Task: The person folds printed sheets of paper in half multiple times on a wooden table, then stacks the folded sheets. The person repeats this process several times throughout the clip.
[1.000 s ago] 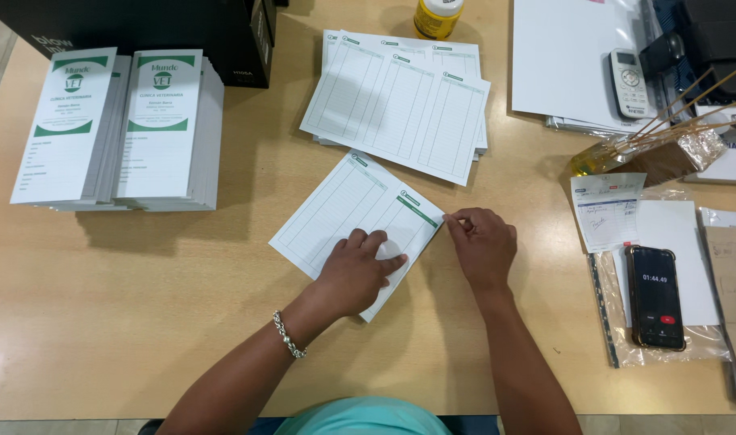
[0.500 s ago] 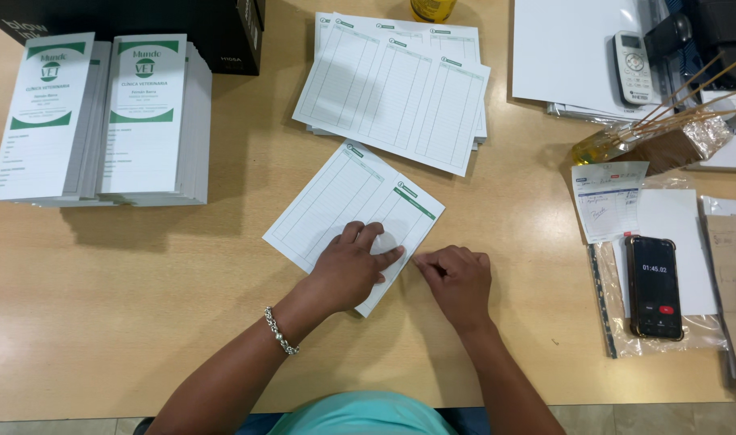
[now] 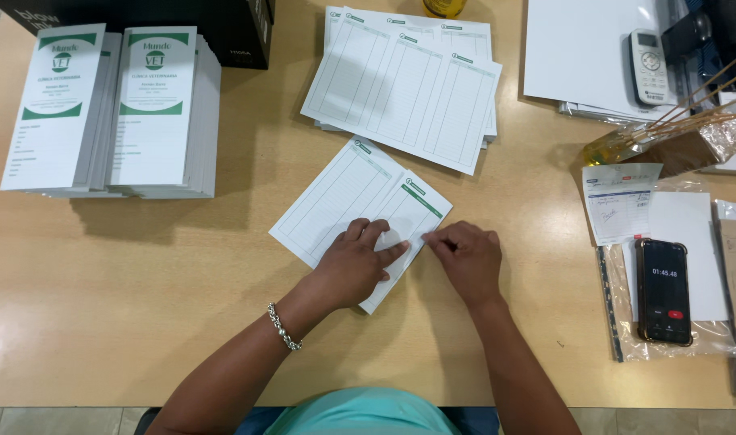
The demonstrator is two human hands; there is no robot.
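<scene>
Sheet [image 3: 348, 201], ruled, green-headed, partly folded: lies tilted at table [image 3: 142, 322] centre, its right panel turned over onto the rest. Left hand [image 3: 353, 270], fingers spread flat, presses a small white tool, largely hidden, onto the folded panel. Right hand [image 3: 468, 259], fingers curled, pinches the sheet's edge at 3 o'clock. Step judged: creasing of the fold; a firm stroke along the fold line is called for next, edge kept aligned. Unfolded sheets [image 3: 408, 84] at 12 o'clock; folded leaflets [image 3: 110, 109] stacked at 10 o'clock; phone [image 3: 664, 292] at 3 o'clock.
</scene>
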